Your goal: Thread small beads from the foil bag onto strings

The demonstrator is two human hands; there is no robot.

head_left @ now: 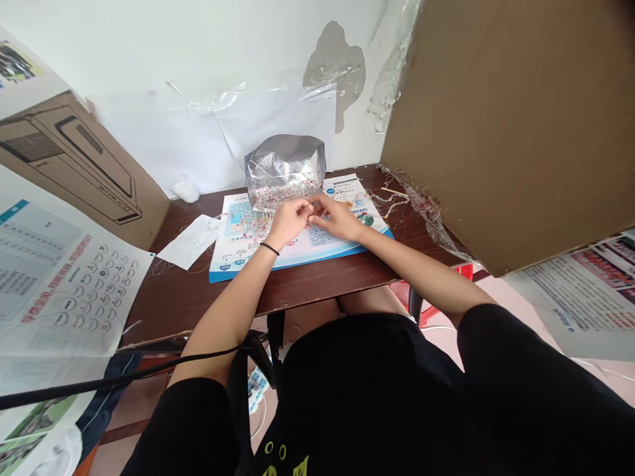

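The left hand (292,221) and right hand (337,218) are together, fingers meeting just in front of the bag; whether they pinch anything is hidden. A foil bag (285,168) stands on a printed board (248,254), crowded low down with tiny coloured bits (282,195), too small to identify. It looks light and soft, best taken by its upper edge. The board lies on a brown counter (169,297).

Two hands (292,221), one foil bag (285,168), one wristband (269,248)
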